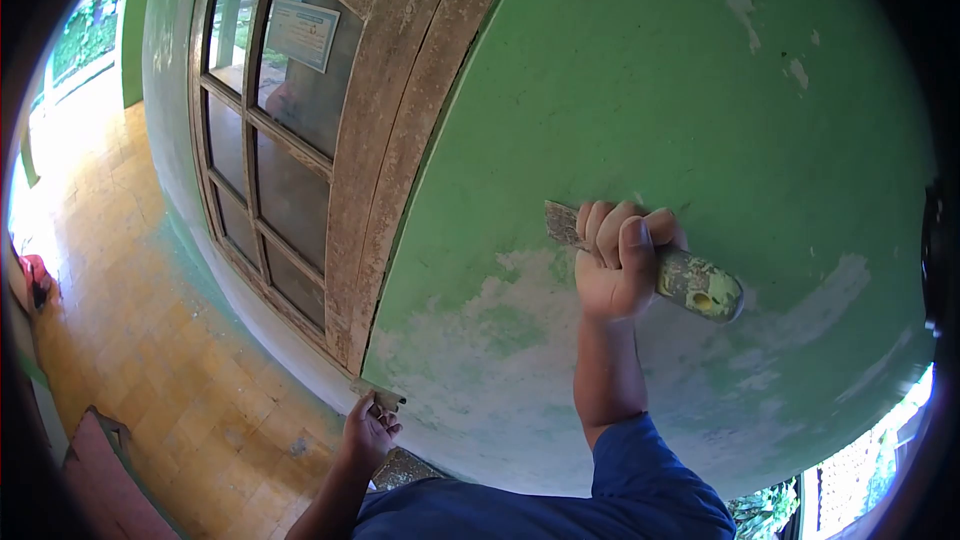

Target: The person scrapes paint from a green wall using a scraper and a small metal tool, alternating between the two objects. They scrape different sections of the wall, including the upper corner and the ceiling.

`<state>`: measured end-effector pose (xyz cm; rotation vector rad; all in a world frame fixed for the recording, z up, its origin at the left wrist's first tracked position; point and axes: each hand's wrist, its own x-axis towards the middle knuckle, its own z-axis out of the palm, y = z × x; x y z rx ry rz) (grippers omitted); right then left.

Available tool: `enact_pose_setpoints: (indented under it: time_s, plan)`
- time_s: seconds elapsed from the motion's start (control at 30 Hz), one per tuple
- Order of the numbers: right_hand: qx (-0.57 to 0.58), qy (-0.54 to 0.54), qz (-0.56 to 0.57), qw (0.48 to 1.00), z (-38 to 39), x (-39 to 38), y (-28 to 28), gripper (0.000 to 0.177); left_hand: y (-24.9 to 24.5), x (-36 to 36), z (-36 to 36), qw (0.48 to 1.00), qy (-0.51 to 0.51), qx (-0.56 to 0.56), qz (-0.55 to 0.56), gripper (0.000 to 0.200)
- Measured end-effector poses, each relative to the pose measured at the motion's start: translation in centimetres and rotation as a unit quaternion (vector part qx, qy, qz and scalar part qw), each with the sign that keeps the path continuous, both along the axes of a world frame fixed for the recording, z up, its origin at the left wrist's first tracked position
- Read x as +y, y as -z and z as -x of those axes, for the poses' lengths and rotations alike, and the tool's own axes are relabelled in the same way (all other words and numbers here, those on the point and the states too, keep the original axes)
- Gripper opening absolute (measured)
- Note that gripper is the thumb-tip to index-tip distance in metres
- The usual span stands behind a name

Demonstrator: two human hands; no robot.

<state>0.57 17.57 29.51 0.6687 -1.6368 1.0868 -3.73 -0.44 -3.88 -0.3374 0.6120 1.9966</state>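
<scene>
My right hand [622, 258] is closed around the handle of a paint-spattered scraper [700, 285]. Its metal blade [560, 223] lies against the green wall [680, 90], at the upper edge of a scraped patch where pale plaster shows through. Lower down, my left hand [368, 430] rests on the bottom corner of the wooden window frame [385, 170], fingers on the wood. Both arms come out of blue sleeves at the bottom of the view.
The weathered brown frame holds a window of several glass panes [290, 190] with a paper sheet behind the top one. Tan floor tiles [130, 320] stretch to the left. Flaked spots mark the wall's upper right.
</scene>
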Motion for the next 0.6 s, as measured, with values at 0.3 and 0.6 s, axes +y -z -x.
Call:
enact_pose_setpoints:
  time_s: [0.3, 0.6]
  plan:
    - [0.059, 0.087, -0.066, 0.992, -1.3, -1.4, -0.1, 0.026, 0.1, -0.3, 0.0, 1.0, -0.01, 0.0, -0.001, 0.017]
    - [0.064, 0.039, -0.083, 0.994, -2.7, -2.2, -0.1, 0.026, 0.5, 0.3, 0.0, 1.0, 0.009, 0.015, -0.011, 0.018]
